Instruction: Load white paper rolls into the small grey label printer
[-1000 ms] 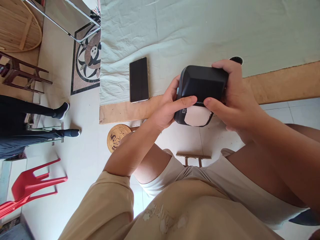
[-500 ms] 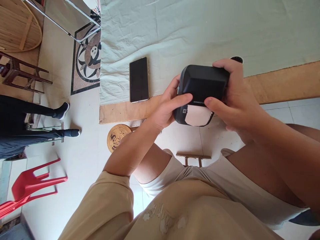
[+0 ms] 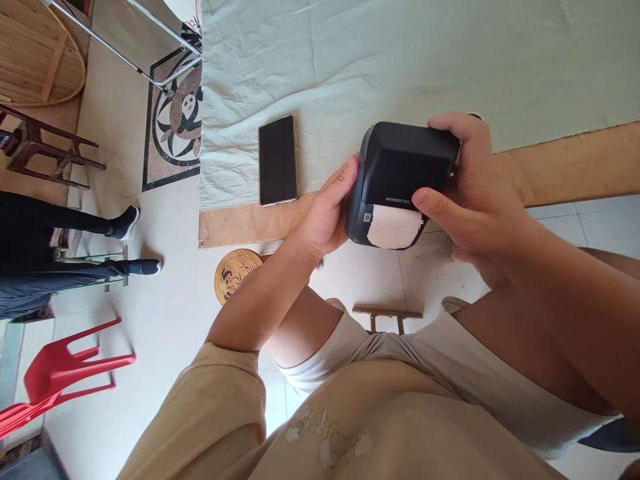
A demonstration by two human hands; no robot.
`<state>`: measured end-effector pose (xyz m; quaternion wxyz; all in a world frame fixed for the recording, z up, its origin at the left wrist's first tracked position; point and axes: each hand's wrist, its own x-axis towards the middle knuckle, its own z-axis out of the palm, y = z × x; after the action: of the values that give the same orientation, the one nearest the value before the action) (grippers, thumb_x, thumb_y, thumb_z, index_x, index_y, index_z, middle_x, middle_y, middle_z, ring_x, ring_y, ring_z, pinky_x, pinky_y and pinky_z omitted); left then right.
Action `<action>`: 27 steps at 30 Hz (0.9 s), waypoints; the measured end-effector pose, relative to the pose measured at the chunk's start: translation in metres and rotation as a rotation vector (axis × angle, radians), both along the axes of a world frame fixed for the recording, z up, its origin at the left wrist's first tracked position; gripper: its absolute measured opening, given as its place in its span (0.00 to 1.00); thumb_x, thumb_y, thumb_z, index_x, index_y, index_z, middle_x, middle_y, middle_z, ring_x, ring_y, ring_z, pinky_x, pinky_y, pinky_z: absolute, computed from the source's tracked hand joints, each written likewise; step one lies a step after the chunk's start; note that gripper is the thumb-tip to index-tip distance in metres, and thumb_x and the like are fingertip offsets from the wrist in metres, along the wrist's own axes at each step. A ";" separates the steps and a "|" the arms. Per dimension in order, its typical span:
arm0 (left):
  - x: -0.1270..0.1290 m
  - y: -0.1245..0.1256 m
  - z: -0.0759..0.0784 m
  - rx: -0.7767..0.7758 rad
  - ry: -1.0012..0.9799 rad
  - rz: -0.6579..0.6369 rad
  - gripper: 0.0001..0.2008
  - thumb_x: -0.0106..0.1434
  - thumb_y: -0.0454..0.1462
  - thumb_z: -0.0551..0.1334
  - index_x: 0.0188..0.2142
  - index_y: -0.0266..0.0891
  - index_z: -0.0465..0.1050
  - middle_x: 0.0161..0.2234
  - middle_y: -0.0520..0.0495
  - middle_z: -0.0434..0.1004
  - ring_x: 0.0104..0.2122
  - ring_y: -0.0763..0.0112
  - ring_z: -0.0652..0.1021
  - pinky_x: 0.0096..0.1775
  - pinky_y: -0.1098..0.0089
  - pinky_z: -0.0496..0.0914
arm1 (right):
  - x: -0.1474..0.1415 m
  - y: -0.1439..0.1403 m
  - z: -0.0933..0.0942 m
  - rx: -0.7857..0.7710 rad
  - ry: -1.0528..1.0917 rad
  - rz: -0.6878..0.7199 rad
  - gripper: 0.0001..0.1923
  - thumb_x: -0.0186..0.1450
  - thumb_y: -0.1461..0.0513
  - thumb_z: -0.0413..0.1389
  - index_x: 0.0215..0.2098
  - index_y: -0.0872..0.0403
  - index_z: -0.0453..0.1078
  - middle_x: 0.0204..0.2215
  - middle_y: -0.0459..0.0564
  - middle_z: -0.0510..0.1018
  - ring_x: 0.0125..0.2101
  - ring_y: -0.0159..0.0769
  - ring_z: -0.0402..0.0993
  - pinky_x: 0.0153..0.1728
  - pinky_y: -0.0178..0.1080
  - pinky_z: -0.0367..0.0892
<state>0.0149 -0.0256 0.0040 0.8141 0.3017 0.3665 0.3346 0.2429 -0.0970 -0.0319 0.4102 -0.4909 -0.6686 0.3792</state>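
Black, bevelled device bears a pale patch.

Can't see underside of NIIMBOT printer or most fingers of L hand (tucked behind); see only pt of red chair, cropped L.

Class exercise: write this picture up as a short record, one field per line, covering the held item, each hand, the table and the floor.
Held item: black device, marked NIIMBOT, with a pale pink patch on its near end
Left hand: at the device's left side; some fingers hidden
Right hand: grips the device's right side, thumb on top
Table: phone, dark screen up, on a grey-green cloth
Floor: red chair; panda design
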 end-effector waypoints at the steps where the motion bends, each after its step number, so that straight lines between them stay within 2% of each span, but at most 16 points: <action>1: -0.001 0.000 -0.001 0.025 0.000 -0.032 0.27 0.96 0.40 0.46 0.76 0.50 0.82 0.63 0.51 0.96 0.84 0.54 0.84 0.77 0.55 0.87 | 0.001 0.001 -0.001 0.005 0.009 0.006 0.47 0.85 0.22 0.54 0.86 0.33 0.49 0.66 0.51 0.77 0.46 0.30 0.81 0.43 0.39 0.89; 4: -0.007 0.002 -0.006 0.064 -0.042 -0.078 0.24 0.97 0.43 0.52 0.78 0.52 0.82 0.69 0.54 0.95 0.89 0.56 0.78 0.83 0.55 0.81 | 0.003 0.004 -0.004 0.022 0.038 0.007 0.48 0.84 0.21 0.56 0.86 0.33 0.50 0.64 0.51 0.77 0.46 0.31 0.81 0.41 0.38 0.88; 8: -0.011 0.003 -0.011 0.066 -0.083 -0.083 0.23 0.95 0.48 0.59 0.81 0.50 0.80 0.77 0.53 0.90 0.92 0.53 0.72 0.91 0.53 0.71 | 0.003 0.003 -0.004 0.014 0.072 0.021 0.47 0.83 0.22 0.59 0.84 0.32 0.51 0.65 0.52 0.75 0.52 0.35 0.83 0.45 0.41 0.91; 10: -0.011 0.002 -0.011 0.084 -0.073 -0.094 0.24 0.95 0.48 0.61 0.82 0.51 0.79 0.78 0.52 0.89 0.93 0.52 0.71 0.91 0.54 0.69 | 0.002 0.001 -0.002 0.009 0.099 0.006 0.47 0.83 0.22 0.60 0.84 0.31 0.51 0.65 0.52 0.76 0.52 0.35 0.82 0.47 0.42 0.92; 13: -0.007 -0.003 -0.009 0.095 -0.058 -0.051 0.25 0.93 0.52 0.62 0.81 0.54 0.80 0.75 0.49 0.93 0.91 0.48 0.74 0.88 0.52 0.74 | 0.000 -0.001 -0.002 -0.021 0.113 -0.031 0.48 0.83 0.23 0.61 0.86 0.31 0.49 0.71 0.54 0.74 0.48 0.32 0.82 0.45 0.41 0.92; 16: -0.002 -0.007 -0.007 0.052 -0.029 0.038 0.29 0.90 0.60 0.64 0.81 0.56 0.80 0.67 0.47 0.96 0.85 0.41 0.82 0.77 0.49 0.86 | 0.002 0.001 -0.003 -0.038 0.062 -0.037 0.48 0.84 0.28 0.64 0.87 0.33 0.49 0.77 0.58 0.71 0.43 0.28 0.81 0.38 0.38 0.87; 20: 0.000 -0.005 -0.009 -0.035 0.010 0.019 0.34 0.89 0.65 0.63 0.81 0.53 0.79 0.61 0.45 0.97 0.77 0.38 0.90 0.66 0.51 0.93 | 0.003 0.002 -0.001 -0.074 -0.039 -0.021 0.46 0.87 0.35 0.63 0.90 0.34 0.45 0.73 0.56 0.77 0.42 0.32 0.83 0.42 0.43 0.91; 24: 0.000 -0.002 -0.011 -0.067 0.027 0.004 0.36 0.89 0.66 0.62 0.81 0.51 0.80 0.58 0.45 0.97 0.75 0.36 0.92 0.64 0.50 0.93 | -0.002 -0.003 0.008 -0.105 -0.113 -0.112 0.48 0.86 0.41 0.65 0.93 0.39 0.49 0.69 0.58 0.83 0.49 0.42 0.90 0.49 0.49 0.96; 27: -0.003 -0.001 -0.013 -0.030 0.032 -0.023 0.36 0.88 0.67 0.61 0.80 0.50 0.82 0.57 0.44 0.99 0.79 0.32 0.88 0.70 0.43 0.91 | -0.002 -0.004 0.008 -0.139 -0.096 -0.092 0.55 0.84 0.42 0.69 0.97 0.40 0.46 0.68 0.59 0.86 0.53 0.46 0.93 0.50 0.49 0.96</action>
<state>0.0116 -0.0266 -0.0094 0.8162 0.2990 0.3811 0.3149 0.2409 -0.1014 -0.0240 0.3594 -0.5659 -0.6363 0.3817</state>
